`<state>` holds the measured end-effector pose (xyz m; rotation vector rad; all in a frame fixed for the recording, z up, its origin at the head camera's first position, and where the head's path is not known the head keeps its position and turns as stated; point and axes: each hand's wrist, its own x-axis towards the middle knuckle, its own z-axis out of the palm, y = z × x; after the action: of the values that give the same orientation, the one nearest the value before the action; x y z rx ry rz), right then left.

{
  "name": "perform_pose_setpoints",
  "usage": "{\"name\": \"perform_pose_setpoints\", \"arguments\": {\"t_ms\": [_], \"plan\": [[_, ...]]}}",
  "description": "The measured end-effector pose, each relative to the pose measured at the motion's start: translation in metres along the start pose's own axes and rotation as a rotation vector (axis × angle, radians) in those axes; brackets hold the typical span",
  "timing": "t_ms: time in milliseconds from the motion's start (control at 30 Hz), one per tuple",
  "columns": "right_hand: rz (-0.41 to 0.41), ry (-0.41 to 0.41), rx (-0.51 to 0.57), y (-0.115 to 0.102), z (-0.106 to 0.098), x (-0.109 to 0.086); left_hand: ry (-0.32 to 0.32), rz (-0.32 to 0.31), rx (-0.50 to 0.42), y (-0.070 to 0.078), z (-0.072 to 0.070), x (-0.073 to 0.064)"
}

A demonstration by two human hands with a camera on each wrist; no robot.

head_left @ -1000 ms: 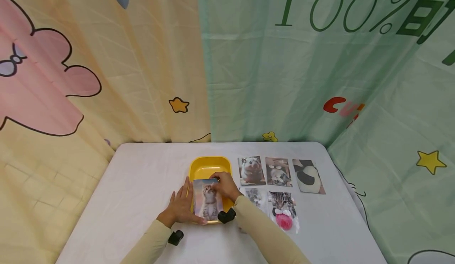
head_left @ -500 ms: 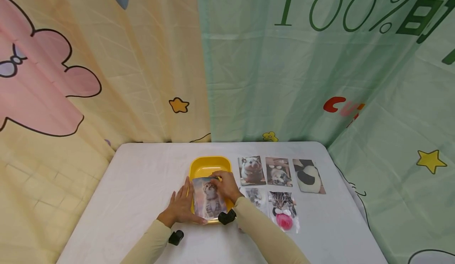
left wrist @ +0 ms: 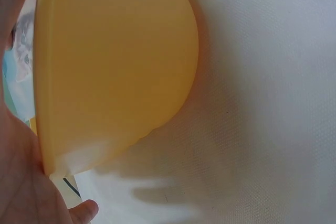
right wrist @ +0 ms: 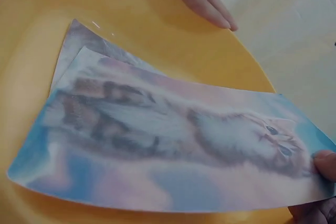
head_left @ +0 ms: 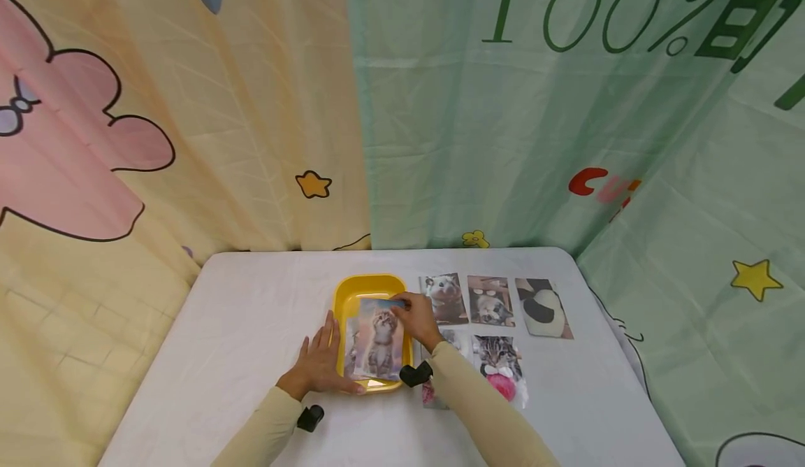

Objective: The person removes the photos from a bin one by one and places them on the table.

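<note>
A kitten picture card (head_left: pixel 381 345) is pinched at its top right corner by my right hand (head_left: pixel 418 319), thumb on its face in the right wrist view. The card slants over a yellow tray (head_left: pixel 365 285). Beneath it, partly covered, another picture card (right wrist: pixel 86 45) in grey tones lies in the tray. My left hand (head_left: pixel 322 363) rests along the tray's left rim, fingers spread and straight, thumb at the front edge. In the left wrist view, its palm lies against the outside of the tray wall (left wrist: pixel 121 66).
Right of the tray, several animal picture cards lie in two rows: a hamster card (head_left: pixel 445 299), a cat card (head_left: pixel 491 301), a black-and-white animal card (head_left: pixel 544 309) and a card with a pink ball (head_left: pixel 499 369). My right forearm partly covers the nearer row. Curtains hang behind the white table (head_left: pixel 264 299).
My right hand has lifted the kitten card and drawn it rightward and a little away, uncovering part of the card beneath. The left hand stays at the tray's rim.
</note>
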<state>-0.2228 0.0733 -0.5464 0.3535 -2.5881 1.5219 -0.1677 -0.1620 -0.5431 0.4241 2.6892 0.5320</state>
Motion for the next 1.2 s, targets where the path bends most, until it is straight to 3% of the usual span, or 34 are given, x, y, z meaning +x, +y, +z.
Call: {"name": "perform_pose_setpoints", "arguments": {"t_ms": [300,700,1200], "plan": [[0.092,0.055,0.123,0.015,-0.026,-0.001,-0.019,-0.024,-0.014,0.002,-0.001,0.001],[0.173,0.093,0.108,0.033,-0.071,-0.014,-0.018,-0.049,-0.023,0.0,0.003,0.005],[0.263,0.093,0.219,0.066,-0.149,-0.039,-0.013,-0.041,-0.04,0.001,0.001,0.003]]}}
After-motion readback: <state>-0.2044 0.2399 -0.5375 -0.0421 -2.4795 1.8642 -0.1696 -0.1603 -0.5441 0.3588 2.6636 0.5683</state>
